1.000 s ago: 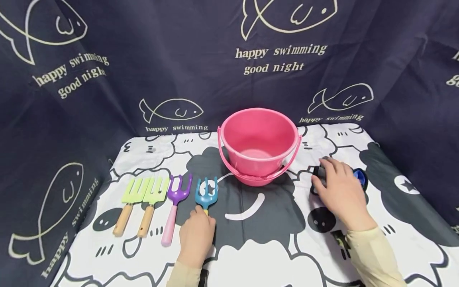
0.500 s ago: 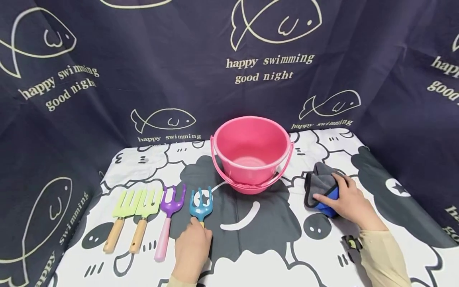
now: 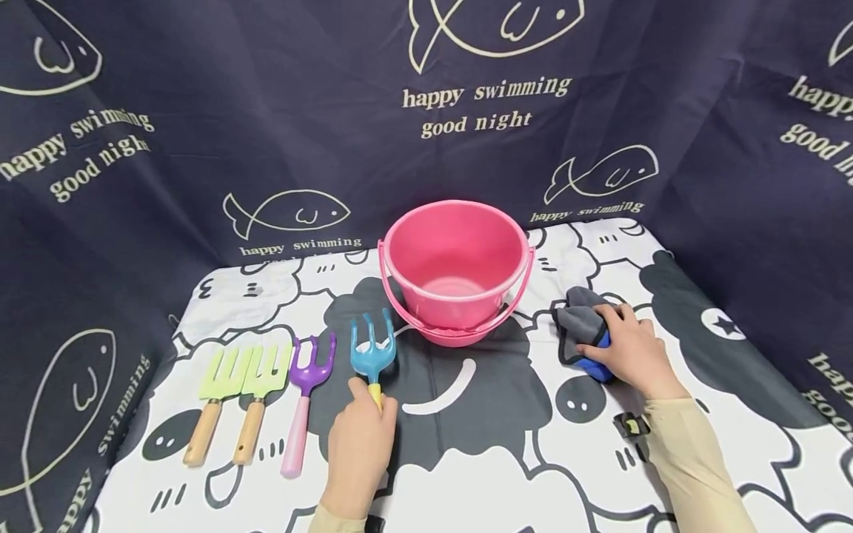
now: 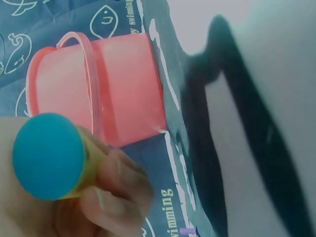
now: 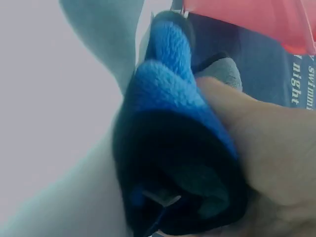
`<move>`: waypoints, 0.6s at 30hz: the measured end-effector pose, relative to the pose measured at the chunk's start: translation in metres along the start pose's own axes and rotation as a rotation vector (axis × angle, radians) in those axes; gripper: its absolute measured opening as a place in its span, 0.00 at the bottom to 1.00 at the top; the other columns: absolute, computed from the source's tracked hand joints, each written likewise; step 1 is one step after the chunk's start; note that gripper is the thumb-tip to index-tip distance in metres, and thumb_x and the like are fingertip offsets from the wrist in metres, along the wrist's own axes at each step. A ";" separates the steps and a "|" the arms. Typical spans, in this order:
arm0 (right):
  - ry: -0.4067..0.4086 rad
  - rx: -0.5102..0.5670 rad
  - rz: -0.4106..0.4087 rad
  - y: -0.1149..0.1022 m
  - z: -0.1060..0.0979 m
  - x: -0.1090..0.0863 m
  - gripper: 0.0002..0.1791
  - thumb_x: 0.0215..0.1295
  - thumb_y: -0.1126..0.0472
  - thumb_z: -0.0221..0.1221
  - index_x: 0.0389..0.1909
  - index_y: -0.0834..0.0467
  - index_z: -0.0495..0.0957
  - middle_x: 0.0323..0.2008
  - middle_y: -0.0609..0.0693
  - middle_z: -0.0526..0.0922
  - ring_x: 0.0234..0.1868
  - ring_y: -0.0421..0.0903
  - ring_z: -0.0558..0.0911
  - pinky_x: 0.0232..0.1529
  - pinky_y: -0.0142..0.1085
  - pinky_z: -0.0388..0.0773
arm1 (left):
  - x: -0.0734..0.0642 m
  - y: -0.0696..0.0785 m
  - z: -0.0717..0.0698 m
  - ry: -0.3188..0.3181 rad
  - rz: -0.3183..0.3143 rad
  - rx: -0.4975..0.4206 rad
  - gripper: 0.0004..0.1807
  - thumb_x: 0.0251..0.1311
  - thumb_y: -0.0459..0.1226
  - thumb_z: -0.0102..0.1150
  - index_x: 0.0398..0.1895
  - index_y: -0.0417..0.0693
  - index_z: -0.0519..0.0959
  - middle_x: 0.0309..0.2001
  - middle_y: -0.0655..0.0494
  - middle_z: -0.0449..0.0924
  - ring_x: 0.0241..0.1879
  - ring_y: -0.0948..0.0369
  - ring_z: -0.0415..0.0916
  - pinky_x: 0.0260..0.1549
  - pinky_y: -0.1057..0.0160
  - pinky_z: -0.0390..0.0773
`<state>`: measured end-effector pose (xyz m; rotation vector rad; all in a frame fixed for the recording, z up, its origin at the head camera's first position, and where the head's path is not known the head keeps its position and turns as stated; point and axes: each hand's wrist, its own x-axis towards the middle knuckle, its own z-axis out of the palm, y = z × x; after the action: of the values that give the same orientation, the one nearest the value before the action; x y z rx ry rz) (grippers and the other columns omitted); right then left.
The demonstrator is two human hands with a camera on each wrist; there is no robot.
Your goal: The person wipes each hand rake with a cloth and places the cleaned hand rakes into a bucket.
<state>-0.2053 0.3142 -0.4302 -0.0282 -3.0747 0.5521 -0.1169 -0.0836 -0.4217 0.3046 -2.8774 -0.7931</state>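
Note:
My left hand point(image 3: 360, 444) grips the yellow handle of a small blue hand fork point(image 3: 373, 355), its tines pointing away toward the pink bucket point(image 3: 456, 311). In the left wrist view the fork's round blue handle end point(image 4: 48, 156) sticks out of the curled fingers. My right hand point(image 3: 633, 352) holds a bunched cleaning cloth point(image 3: 581, 326), grey on one face and blue on the other, with black edging. The right wrist view shows the cloth point(image 5: 168, 89) folded over, with the thumb against one side. Its far fingers are mostly hidden.
Left of the blue fork lie a purple hand fork point(image 3: 312, 374) with a pink handle and two light-green slotted turners point(image 3: 266, 370) with wooden handles. A patterned cloth point(image 3: 466, 488) covers the table. Dark fabric point(image 3: 300, 148) hangs behind and at both sides.
The right hand has gathered the cloth, which was flatter beneath it, into a folded bunch. The left hand has raised the blue fork a little. The head view has shifted slightly.

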 end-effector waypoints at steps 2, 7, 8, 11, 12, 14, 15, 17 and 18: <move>0.008 0.026 -0.011 0.001 0.001 0.001 0.42 0.59 0.49 0.69 0.68 0.63 0.63 0.62 0.74 0.63 0.51 0.80 0.67 0.34 0.71 0.69 | -0.001 0.002 -0.001 0.006 -0.002 -0.019 0.17 0.64 0.40 0.54 0.45 0.35 0.66 0.16 0.46 0.74 0.15 0.49 0.75 0.14 0.53 0.68; 0.106 0.105 -0.042 -0.001 -0.006 0.006 0.37 0.57 0.61 0.68 0.66 0.66 0.65 0.59 0.77 0.64 0.51 0.82 0.66 0.41 0.70 0.68 | -0.001 0.007 -0.005 0.048 -0.019 -0.078 0.16 0.65 0.40 0.54 0.46 0.39 0.66 0.16 0.47 0.72 0.15 0.49 0.74 0.15 0.53 0.67; 0.135 0.120 -0.045 -0.002 -0.008 0.006 0.37 0.56 0.63 0.68 0.66 0.67 0.65 0.58 0.78 0.64 0.51 0.82 0.67 0.43 0.70 0.67 | -0.002 0.008 -0.006 0.059 -0.022 -0.087 0.15 0.65 0.40 0.54 0.47 0.39 0.66 0.16 0.47 0.72 0.15 0.48 0.74 0.15 0.53 0.67; 0.216 0.163 -0.022 -0.009 -0.020 0.004 0.37 0.55 0.66 0.67 0.67 0.65 0.66 0.60 0.78 0.64 0.54 0.81 0.67 0.46 0.71 0.66 | -0.002 0.008 -0.010 0.082 -0.027 -0.117 0.15 0.66 0.40 0.54 0.47 0.41 0.66 0.16 0.48 0.73 0.17 0.48 0.76 0.15 0.54 0.66; 0.244 0.178 -0.009 -0.013 -0.024 0.002 0.37 0.55 0.66 0.67 0.67 0.64 0.66 0.61 0.77 0.64 0.55 0.80 0.67 0.47 0.71 0.66 | -0.002 0.009 -0.011 0.086 -0.028 -0.124 0.15 0.66 0.41 0.54 0.48 0.42 0.67 0.17 0.48 0.74 0.17 0.48 0.76 0.15 0.55 0.66; 0.302 0.217 0.015 -0.022 -0.033 -0.006 0.37 0.56 0.65 0.67 0.68 0.62 0.67 0.62 0.75 0.65 0.58 0.78 0.68 0.50 0.70 0.65 | -0.002 0.009 -0.012 0.096 -0.024 -0.131 0.15 0.67 0.41 0.54 0.49 0.42 0.67 0.18 0.48 0.76 0.17 0.49 0.76 0.15 0.56 0.66; 0.334 0.239 0.024 -0.027 -0.038 -0.010 0.36 0.56 0.65 0.67 0.67 0.61 0.68 0.63 0.73 0.65 0.59 0.77 0.68 0.51 0.69 0.66 | -0.003 0.008 -0.012 0.100 -0.023 -0.137 0.15 0.67 0.41 0.54 0.50 0.42 0.68 0.18 0.47 0.76 0.17 0.49 0.77 0.15 0.56 0.66; 0.411 0.294 0.022 -0.039 -0.045 -0.020 0.35 0.55 0.65 0.68 0.66 0.60 0.70 0.62 0.70 0.67 0.60 0.73 0.70 0.55 0.64 0.65 | -0.003 0.009 -0.012 0.097 -0.019 -0.147 0.15 0.68 0.41 0.54 0.51 0.42 0.67 0.19 0.47 0.77 0.17 0.51 0.76 0.16 0.57 0.66; 0.450 0.324 0.017 -0.046 -0.048 -0.025 0.35 0.54 0.66 0.69 0.65 0.59 0.72 0.62 0.68 0.68 0.60 0.70 0.71 0.59 0.59 0.65 | -0.004 0.009 -0.012 0.097 -0.018 -0.150 0.15 0.68 0.41 0.54 0.52 0.43 0.67 0.19 0.47 0.77 0.17 0.51 0.76 0.16 0.57 0.66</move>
<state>-0.1801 0.2874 -0.3700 -0.1511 -2.5253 0.8964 -0.1124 -0.0810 -0.4068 0.3408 -2.7106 -0.9637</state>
